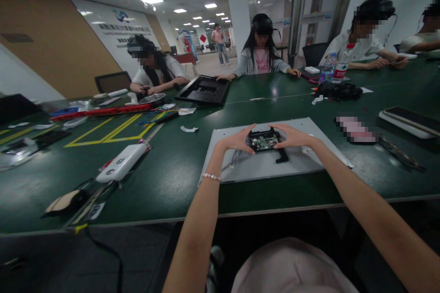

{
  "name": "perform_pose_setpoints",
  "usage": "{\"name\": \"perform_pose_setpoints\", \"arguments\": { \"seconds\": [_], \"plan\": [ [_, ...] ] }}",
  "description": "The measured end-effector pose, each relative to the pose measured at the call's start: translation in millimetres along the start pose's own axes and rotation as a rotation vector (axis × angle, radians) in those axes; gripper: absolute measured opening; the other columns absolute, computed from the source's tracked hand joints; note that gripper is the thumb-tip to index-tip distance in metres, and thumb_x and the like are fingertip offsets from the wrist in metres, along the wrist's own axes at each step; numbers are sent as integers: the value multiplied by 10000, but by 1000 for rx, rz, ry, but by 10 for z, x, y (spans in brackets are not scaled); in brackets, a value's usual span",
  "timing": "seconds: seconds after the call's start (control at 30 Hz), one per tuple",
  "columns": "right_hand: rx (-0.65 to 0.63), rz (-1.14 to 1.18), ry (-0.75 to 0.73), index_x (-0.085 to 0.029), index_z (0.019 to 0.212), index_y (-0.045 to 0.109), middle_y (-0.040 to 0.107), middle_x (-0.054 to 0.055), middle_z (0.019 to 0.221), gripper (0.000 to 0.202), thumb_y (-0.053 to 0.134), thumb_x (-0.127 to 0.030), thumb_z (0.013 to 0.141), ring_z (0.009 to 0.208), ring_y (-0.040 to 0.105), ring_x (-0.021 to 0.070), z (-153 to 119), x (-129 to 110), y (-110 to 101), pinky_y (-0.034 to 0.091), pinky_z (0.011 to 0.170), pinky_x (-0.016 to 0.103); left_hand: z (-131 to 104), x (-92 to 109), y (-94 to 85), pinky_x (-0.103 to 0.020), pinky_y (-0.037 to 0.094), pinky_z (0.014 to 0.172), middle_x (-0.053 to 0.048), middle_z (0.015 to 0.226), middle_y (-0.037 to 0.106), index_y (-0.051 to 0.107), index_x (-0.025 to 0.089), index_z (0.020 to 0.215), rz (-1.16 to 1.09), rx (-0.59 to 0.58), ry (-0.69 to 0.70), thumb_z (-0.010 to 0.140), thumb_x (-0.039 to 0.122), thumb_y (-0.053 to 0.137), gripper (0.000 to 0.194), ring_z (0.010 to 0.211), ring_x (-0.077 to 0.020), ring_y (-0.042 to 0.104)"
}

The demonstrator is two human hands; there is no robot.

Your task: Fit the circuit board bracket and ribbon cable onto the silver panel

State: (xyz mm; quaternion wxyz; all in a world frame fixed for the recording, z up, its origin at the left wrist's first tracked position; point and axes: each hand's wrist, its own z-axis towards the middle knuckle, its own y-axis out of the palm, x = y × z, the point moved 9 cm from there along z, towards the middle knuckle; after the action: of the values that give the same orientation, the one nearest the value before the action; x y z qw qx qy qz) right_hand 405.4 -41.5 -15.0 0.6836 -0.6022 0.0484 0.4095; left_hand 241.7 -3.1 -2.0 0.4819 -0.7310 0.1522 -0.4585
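Both of my hands grip a small circuit board in a black frame [264,141] from its two sides. My left hand [239,140] has its thumb and fingers curved around the left edge. On the right edge, the thumb and fingers of my right hand [293,136] close in the same way. Beneath the board lies a flat grey panel [254,169] on the green table. A black bracket-like piece [282,155] sticks out below the board, and thin grey cables [233,159] run on the panel to its left.
A white power bank [122,163] lies to the left, a pink phone [356,129] and glasses [401,152] to the right. Across the green table [158,201], a person touches a black rectangular frame [204,90]. Bottles [340,69] stand at the back right, near other seated people.
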Motion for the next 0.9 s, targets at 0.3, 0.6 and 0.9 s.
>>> {"name": "perform_pose_setpoints", "arguments": {
  "seconds": [0.3,0.6,0.9],
  "plan": [
    [-16,2,18,-284,1486,323,373,89,1505,918,741,-528,706,1358,357,310,5,49,22,288,1115,490,-24,27,-29,-413,163,1182,-116,1597,134,48,185,1548,-28,12,12,559,489,760,1256,1447,-313,185],
    [-21,-6,15,-281,1489,318,366,89,1508,928,743,-534,705,1363,345,319,4,39,36,288,1116,492,-22,7,-22,-376,155,1189,-120,1601,104,63,143,1545,-16,-7,-5,543,512,769,1280,1453,-304,168],
    [-64,15,-20,-289,1506,267,320,81,1533,958,742,-529,709,1389,311,307,-7,-13,35,256,1138,487,-48,8,-11,-373,165,1185,-132,1599,114,51,120,1544,-1,-25,-44,555,501,759,1274,1448,-318,177]
  ]
}}
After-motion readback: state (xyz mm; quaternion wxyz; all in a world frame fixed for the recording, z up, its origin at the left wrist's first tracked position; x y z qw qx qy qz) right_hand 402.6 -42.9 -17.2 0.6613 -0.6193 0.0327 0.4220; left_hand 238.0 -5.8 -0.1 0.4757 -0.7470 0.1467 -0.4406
